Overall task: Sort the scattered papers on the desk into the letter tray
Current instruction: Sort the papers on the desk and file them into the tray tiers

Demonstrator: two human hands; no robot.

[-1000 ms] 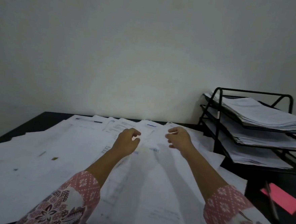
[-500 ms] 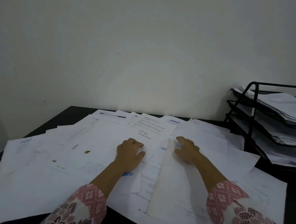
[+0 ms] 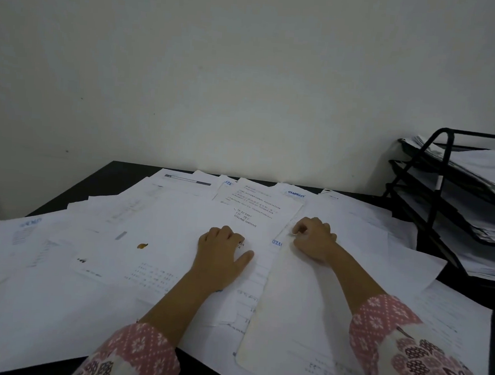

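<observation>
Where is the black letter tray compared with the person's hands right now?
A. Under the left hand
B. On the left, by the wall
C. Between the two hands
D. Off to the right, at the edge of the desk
D: the letter tray stands far right, beyond the right hand, its tiers already holding paper.

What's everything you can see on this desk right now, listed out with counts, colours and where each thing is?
Loose papers: many overlapping, white, spread over most of the desk.
Letter tray: one, black wire, three tiers holding papers, far right.
Desk: one, black, against the wall.
Wall: one, off-white, behind the desk.
Left hand: resting on the papers, centre.
Right hand: fingers curled at a sheet's edge, right of centre.
Sleeves: two, pink patterned, bottom edge.
</observation>
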